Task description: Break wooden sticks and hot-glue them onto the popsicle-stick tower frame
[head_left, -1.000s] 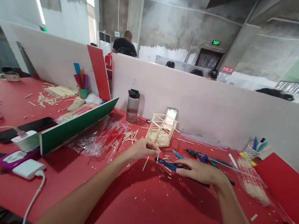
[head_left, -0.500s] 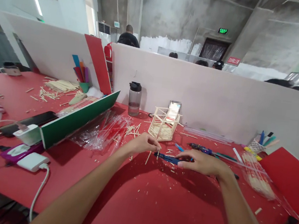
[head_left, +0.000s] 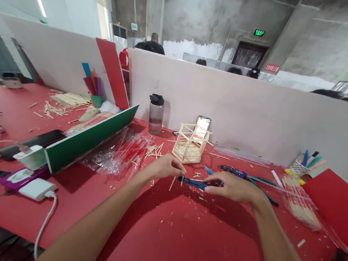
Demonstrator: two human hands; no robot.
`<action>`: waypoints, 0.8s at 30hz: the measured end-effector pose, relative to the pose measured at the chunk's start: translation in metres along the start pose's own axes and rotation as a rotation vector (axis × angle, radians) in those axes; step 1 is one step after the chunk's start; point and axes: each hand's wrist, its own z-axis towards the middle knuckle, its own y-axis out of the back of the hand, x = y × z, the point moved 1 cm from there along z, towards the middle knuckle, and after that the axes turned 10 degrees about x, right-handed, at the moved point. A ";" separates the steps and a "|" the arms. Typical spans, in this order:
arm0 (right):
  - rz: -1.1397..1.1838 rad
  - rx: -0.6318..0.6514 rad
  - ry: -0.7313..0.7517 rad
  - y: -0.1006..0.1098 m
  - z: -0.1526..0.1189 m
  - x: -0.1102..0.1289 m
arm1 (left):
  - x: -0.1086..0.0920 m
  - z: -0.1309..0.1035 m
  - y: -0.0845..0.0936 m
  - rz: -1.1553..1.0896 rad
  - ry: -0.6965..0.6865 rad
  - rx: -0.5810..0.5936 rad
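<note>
Apparently a cut is in hand: the left hand pinches a thin wooden stick above the worktop. The stick framework stands towards twelve o'clock. From three o'clock, blue pliers meet the stick, gripped by the right hand. Cutting cleanly calls for steady fingertips and a firm squeeze.

The place was apparently a craft workshop: red worktable beneath both hands, white partitions and bare concrete walls beyond them.
</note>
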 end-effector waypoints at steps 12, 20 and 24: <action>0.022 0.022 0.023 -0.003 0.004 0.000 | 0.003 0.000 0.002 0.086 0.031 0.000; 0.007 0.051 0.040 -0.005 0.008 0.002 | 0.007 0.003 0.001 0.034 0.012 0.076; 0.000 0.047 0.048 -0.005 0.009 -0.001 | 0.009 0.004 0.001 -0.007 0.026 0.083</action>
